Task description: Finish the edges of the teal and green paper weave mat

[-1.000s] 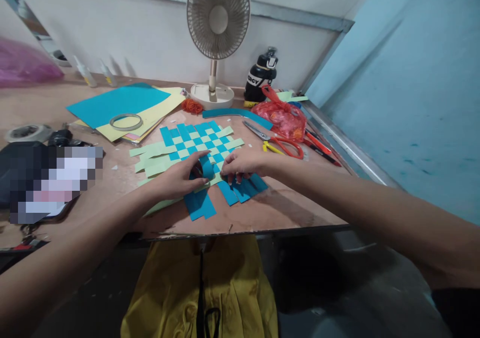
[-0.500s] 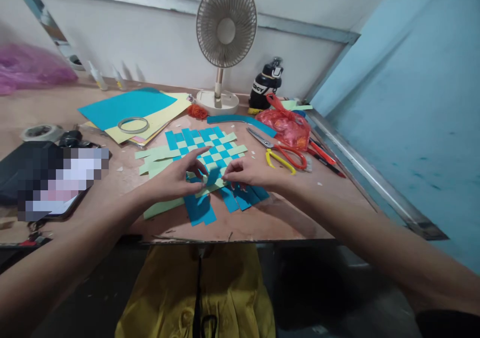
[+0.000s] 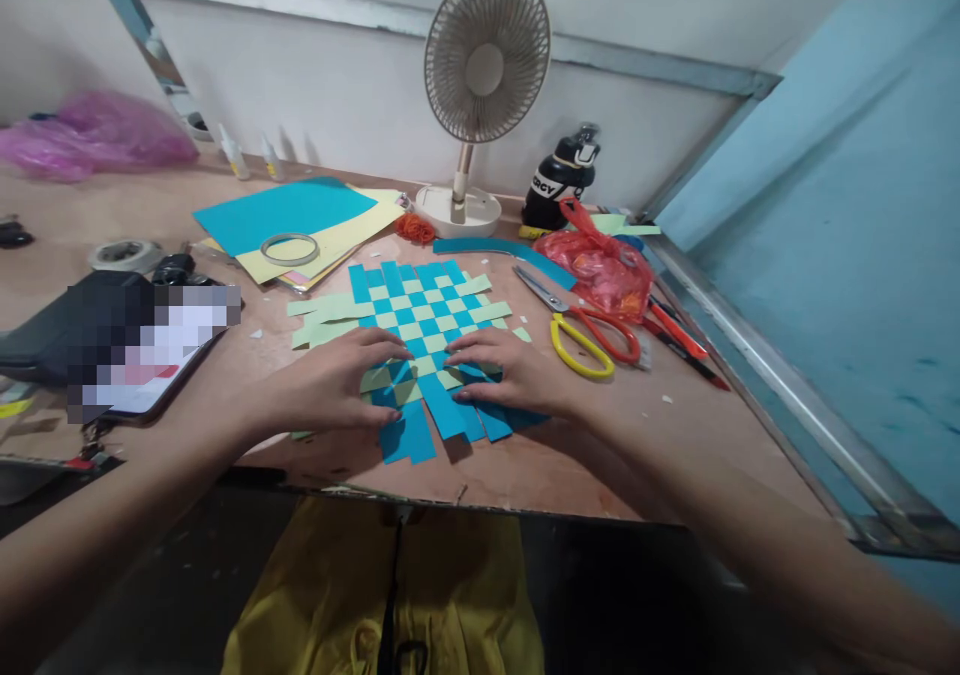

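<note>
A woven mat of blue and pale green paper strips (image 3: 424,317) lies on the wooden table (image 3: 570,455) in front of me. My left hand (image 3: 334,388) lies flat on the mat's near left part, fingers stretched out over the strips. My right hand (image 3: 510,370) lies flat on its near right part, fingers spread and pointing left. Loose blue strip ends (image 3: 409,435) stick out toward the table's front edge below my hands. Neither hand holds anything.
Scissors with yellow and red handles (image 3: 592,330) lie right of the mat, beside a red plastic bag (image 3: 596,260) and pens. A fan (image 3: 480,75) and black bottle (image 3: 559,180) stand at the back. Paper sheets with a tape ring (image 3: 289,248) lie at left, near a black pouch (image 3: 75,320).
My left hand let go of the curled blue strip it was lifting. Both hands came down flat onto the near part of the weave. The camera shifted so the scene sits further right.
</note>
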A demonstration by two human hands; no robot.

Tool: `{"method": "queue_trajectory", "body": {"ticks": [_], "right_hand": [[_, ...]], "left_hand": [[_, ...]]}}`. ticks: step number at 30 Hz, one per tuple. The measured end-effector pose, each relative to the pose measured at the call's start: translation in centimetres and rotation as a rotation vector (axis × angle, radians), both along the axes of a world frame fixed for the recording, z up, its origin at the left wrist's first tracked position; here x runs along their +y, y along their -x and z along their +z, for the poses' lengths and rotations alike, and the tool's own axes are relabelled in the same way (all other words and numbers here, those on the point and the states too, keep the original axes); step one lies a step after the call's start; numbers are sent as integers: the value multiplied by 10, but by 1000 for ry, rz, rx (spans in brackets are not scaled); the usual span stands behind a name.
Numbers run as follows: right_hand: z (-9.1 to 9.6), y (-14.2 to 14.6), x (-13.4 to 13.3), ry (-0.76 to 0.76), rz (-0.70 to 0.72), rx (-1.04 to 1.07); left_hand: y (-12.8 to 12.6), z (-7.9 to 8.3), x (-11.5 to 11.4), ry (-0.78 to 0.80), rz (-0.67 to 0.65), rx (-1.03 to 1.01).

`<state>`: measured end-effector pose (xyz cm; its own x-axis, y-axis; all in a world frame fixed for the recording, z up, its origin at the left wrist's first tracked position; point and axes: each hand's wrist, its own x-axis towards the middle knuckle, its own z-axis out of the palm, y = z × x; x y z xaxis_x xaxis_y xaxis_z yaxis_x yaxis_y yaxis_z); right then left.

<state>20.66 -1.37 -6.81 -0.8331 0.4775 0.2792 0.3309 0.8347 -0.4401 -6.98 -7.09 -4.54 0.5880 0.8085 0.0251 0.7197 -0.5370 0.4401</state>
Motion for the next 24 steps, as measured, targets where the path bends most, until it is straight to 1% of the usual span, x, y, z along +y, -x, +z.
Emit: {"method": "queue_trajectory", "body": {"ticks": [4, 7, 13, 16, 19, 21, 24], "right_hand": [[-3, 2, -2, -25, -8, 38], [-3, 2, -5, -28, -39, 40], [9, 1, -15, 1, -76, -19], [14, 5, -24, 9, 31, -114], [11, 11, -32, 32, 156, -261], [5, 14, -36, 36, 190, -323], [-2, 16, -38, 17, 216, -357]], "left_hand": [[2, -7, 2, -12, -3, -12], [1, -8, 3, -18, -20, -28], [0, -7, 4, -15, -27, -25], [1, -8, 4, -21, -26, -35], [1, -8, 4, -25, -30, -48], [0, -8, 4, -25, -32, -49], [0, -8, 4, -26, -31, -44]]}}
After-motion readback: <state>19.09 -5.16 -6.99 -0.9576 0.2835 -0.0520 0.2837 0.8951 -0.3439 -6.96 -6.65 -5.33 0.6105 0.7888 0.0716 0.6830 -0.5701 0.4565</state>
